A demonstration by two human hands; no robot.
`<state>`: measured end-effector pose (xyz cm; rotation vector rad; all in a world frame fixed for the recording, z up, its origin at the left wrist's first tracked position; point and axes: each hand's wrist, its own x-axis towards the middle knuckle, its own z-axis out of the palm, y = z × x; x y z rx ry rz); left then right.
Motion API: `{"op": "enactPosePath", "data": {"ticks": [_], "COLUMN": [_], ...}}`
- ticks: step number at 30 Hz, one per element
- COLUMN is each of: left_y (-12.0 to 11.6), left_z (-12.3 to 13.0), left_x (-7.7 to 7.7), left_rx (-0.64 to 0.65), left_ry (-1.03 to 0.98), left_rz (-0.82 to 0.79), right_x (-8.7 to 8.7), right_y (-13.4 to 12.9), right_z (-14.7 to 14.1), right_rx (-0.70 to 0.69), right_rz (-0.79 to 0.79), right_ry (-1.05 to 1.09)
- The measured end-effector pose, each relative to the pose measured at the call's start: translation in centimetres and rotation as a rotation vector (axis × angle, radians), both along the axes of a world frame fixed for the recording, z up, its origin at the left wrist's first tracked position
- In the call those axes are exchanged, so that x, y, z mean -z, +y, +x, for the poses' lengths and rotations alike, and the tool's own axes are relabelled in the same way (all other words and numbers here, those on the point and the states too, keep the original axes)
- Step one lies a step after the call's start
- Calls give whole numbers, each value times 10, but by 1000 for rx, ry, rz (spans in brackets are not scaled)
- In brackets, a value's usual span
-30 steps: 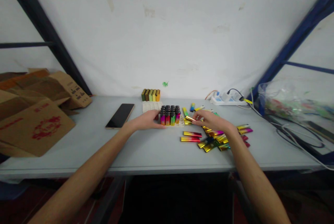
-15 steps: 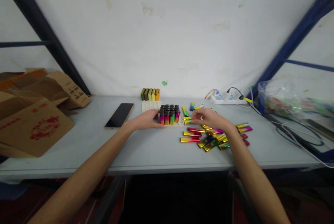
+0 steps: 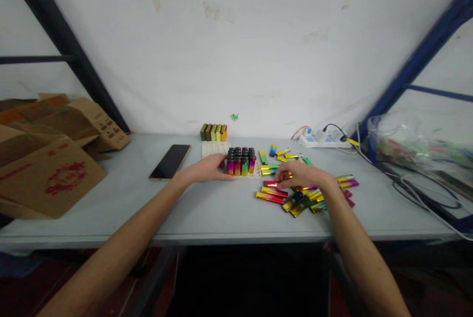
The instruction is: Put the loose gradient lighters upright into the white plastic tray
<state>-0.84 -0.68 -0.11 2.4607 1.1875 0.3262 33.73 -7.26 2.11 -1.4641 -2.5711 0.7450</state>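
Observation:
Upright lighters (image 3: pixel 241 163) with black tops and shiny purple, red and green bodies stand in rows in a white holed tray (image 3: pixel 257 171). My left hand (image 3: pixel 210 167) is at the left side of this tray, thumb along its front and fingers behind, partly hidden by the lighters. To the right, my right hand (image 3: pixel 295 174) is over a pile of loose lighters (image 3: pixel 295 204), its fingertips closed on the end of a red lighter (image 3: pixel 271 184). Two more red-and-yellow lighters lie just in front of that one.
Behind are a second white tray (image 3: pixel 214 148) and a block of upright yellow and green lighters (image 3: pixel 213 132). A phone (image 3: pixel 170 162) lies left, near cardboard boxes (image 3: pixel 55 179). A power strip (image 3: pixel 321 139), cables and a plastic bag (image 3: pixel 402 135) are at the right.
My right hand has moved a little toward me, from the green-and-yellow lighters to the red ones. The red lighters have turned slightly. My left hand has stayed at the tray.

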Motion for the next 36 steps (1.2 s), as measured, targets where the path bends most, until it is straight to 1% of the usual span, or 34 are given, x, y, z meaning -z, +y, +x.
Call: {"op": "enactPosePath", "data": {"ticks": [4, 7, 9, 11, 13, 14, 18, 20, 22, 25, 27, 29, 31, 34, 36], "left_y": [-1, -3, -4, -5, -5, -5, -2, -2, -1, -2, -3, -4, -5, -5, -4], "left_z": [0, 2, 3, 3, 4, 4, 2, 2, 1, 1, 2, 2, 3, 3, 2], "left_x": [-1, -4, -6, -7, -6, -6, -2, -1, -1, -2, -3, -5, -5, -5, -4], "left_rx": [-7, -7, -10, -13, -11, -9, 3, 5, 5, 0, -4, -4, -1, 6, 13], "left_ry": [14, 23, 35, 46, 45, 39, 27, 27, 23, 21, 29, 35, 30, 9, -9], "left_rz": [5, 2, -1, 1, 5, 5, 8, 12, 14, 9, 7, 7, 6, 5, 3], "right_x": [5, 5, 3, -1, -3, -5, -9, -10, -11, -11, -11, -11, -12, -14, -15], "right_y": [0, 0, -2, -4, -7, -8, -13, -14, -14, -12, -10, -9, -10, -12, -15], "right_z": [-13, -15, -13, -12, -12, -14, -22, -27, -33, -42, -46, -49, -50, -52, -54], "right_rx": [-12, -1, 29, 43, 26, 15, 12, 12, 40, 146, 214, 246, 250, 244, 260], "right_rz": [112, 172, 124, 15, -83, -107, -126, -119, -72, -2, 29, 75, 130, 197, 273], "right_ry": [9, 57, 152, 296, 418, 452, 536, 622, 737, 917, 1001, 1009, 948, 801, 666]}}
